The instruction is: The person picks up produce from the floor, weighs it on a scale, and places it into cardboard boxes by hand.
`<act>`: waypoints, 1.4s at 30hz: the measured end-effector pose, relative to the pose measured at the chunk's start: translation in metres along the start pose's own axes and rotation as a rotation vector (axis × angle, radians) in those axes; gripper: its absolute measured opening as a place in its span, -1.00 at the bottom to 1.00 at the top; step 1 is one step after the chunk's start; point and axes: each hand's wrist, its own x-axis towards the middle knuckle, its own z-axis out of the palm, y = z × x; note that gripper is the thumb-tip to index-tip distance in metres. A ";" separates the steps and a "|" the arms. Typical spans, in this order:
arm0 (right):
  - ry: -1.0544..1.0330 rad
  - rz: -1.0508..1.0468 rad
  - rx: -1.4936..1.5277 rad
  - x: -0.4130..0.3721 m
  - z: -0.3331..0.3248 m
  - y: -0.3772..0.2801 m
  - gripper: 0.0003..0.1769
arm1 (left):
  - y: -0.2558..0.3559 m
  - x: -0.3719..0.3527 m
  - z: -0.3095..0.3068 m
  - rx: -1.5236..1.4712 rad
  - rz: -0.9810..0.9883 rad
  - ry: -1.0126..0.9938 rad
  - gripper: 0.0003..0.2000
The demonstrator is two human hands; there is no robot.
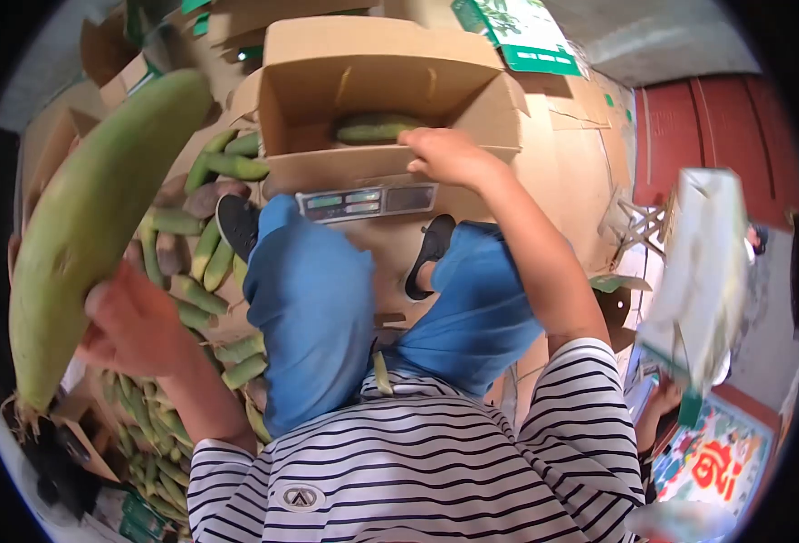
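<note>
Nearest the camera, a large green radish (100, 217) rose aslant, grasped low on its side by the left hand (137, 321), seemingly to keep its length clear of the knees (313, 262). The right hand (449, 156) reached over the near edge of the cardboard box (313, 168), fingers narrowed by a smaller green vegetable (372, 129) inside; whether they gripped it, I could not tell. Below that edge a display panel (368, 202) faced the knees, probably for easy reading.
</note>
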 end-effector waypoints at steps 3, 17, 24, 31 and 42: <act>-0.040 0.026 0.041 -0.003 -0.006 -0.005 -0.64 | -0.014 -0.002 0.067 0.274 -0.110 -0.443 -0.58; -0.083 0.027 -0.008 0.003 -0.006 -0.008 -0.73 | 0.050 -0.020 0.147 0.709 0.099 -1.610 -0.46; -0.183 0.051 -0.020 0.000 -0.015 -0.012 -0.66 | 0.036 -0.034 0.182 0.934 0.130 -1.721 -0.46; 0.263 0.123 0.155 -0.046 -0.065 0.004 -0.67 | -0.056 -0.074 0.166 1.254 0.120 -1.817 -0.40; 1.486 0.835 2.116 -0.226 0.204 0.234 -0.42 | -0.107 -0.111 0.178 1.259 0.250 -1.862 -0.46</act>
